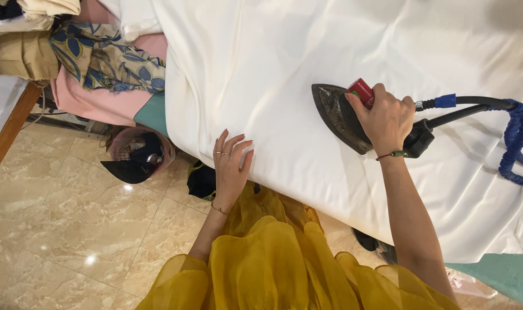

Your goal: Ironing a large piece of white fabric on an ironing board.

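The right hand point(386, 117) grips the handle of a dark, pointed metal iron point(337, 117) resting flat on smooth white cloth point(284, 74) spread over the table point(152, 113). The left hand point(231, 166) lies flat on the cloth's near edge, fingers spread and holding nothing. A blue coiled hose point(517, 143) trails from the iron.

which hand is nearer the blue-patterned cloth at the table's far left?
Left. The left hand lies flat on the white sheet, a short way right of and below the blue-patterned cloth. The right hand grips the iron, much farther right.
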